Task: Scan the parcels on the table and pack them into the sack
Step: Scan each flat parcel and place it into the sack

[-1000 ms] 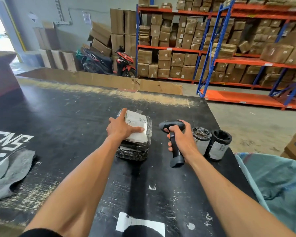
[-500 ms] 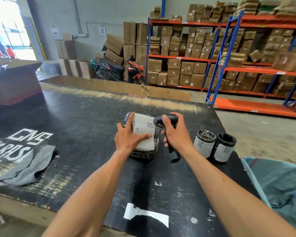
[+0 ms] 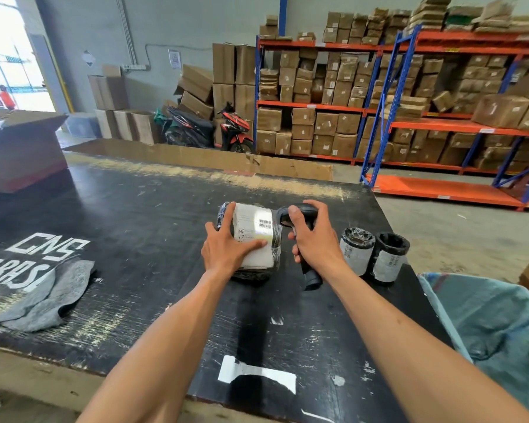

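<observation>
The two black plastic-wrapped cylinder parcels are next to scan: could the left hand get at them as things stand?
Probably not: the left hand holds the labelled wrapped parcel, and the right hand gripping the black scanner lies between.

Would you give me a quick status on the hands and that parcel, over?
Left hand flat on wrapped parcel. Right hand grips scanner, aimed at label. Two rolled parcels wait beside it; nothing blocking.

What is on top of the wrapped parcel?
A white label with a barcode, and the left hand resting on it. The hand hides part of the label.
</observation>
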`<state>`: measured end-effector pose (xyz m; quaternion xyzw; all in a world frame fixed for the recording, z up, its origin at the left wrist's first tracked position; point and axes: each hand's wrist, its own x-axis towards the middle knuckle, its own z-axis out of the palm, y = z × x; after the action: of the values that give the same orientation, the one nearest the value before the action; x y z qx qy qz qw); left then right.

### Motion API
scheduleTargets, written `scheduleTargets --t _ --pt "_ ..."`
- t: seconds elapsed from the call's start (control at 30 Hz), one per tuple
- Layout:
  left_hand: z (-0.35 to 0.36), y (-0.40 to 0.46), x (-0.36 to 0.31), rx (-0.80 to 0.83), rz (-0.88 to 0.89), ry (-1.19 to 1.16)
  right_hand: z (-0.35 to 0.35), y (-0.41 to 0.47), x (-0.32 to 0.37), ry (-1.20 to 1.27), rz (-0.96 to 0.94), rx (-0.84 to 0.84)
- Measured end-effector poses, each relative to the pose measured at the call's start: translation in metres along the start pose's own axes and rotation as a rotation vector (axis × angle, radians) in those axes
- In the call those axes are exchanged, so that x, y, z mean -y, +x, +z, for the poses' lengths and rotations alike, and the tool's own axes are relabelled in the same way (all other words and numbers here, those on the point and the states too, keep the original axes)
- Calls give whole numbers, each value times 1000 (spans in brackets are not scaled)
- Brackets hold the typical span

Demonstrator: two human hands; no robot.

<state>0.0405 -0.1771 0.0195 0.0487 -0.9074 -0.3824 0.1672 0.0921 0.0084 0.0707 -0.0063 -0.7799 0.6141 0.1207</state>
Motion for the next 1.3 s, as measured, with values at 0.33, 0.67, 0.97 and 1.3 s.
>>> scheduleTargets --t 0.33,0.67,0.97,1.3 --pt "1 1 4 -73 -139 -133 -2 -1 -12 9 46 -11" --pt "-5 -13 25 -163 -306 -412 27 -30 -121 -373 360 -4" --pt "14 -33 29 -93 -191 -378 41 -44 -145 -594 405 74" --pt "55 -44 -29 28 -25 -438 -49 -27 -133 -233 243 -114"
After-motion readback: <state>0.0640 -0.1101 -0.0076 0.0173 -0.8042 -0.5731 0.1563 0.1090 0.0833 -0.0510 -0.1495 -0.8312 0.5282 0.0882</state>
